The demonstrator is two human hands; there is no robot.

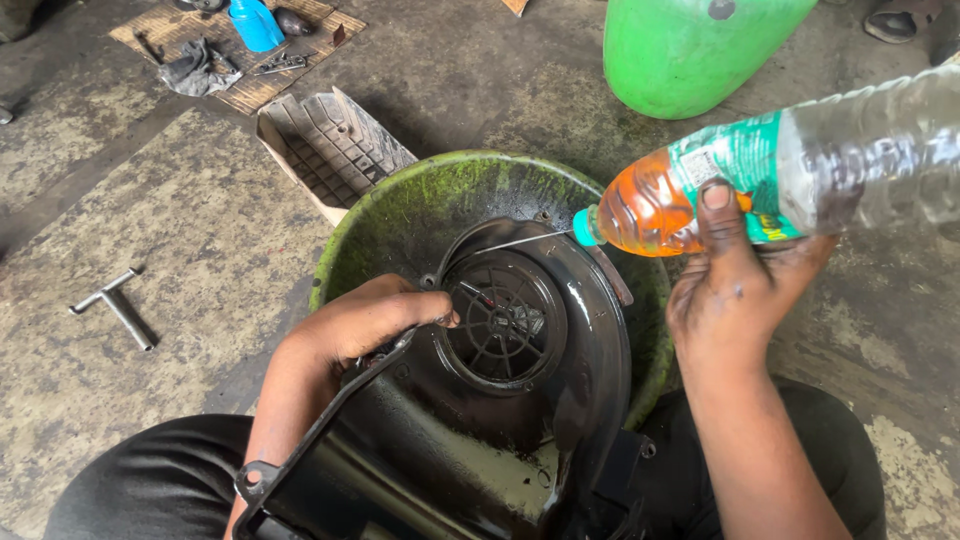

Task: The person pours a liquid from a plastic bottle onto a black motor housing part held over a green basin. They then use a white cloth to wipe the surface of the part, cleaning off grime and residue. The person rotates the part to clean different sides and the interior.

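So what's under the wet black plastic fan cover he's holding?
The black fan cover sits over a mossy green round basin; only its rim and far wall show. The basin's bottom is covered.

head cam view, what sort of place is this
Probably a roadside or backyard repair workshop: a stained concrete floor, a T-handle wrench lying on it, and a wet black engine cover held over a green basin while the right hand tips a plastic bottle.
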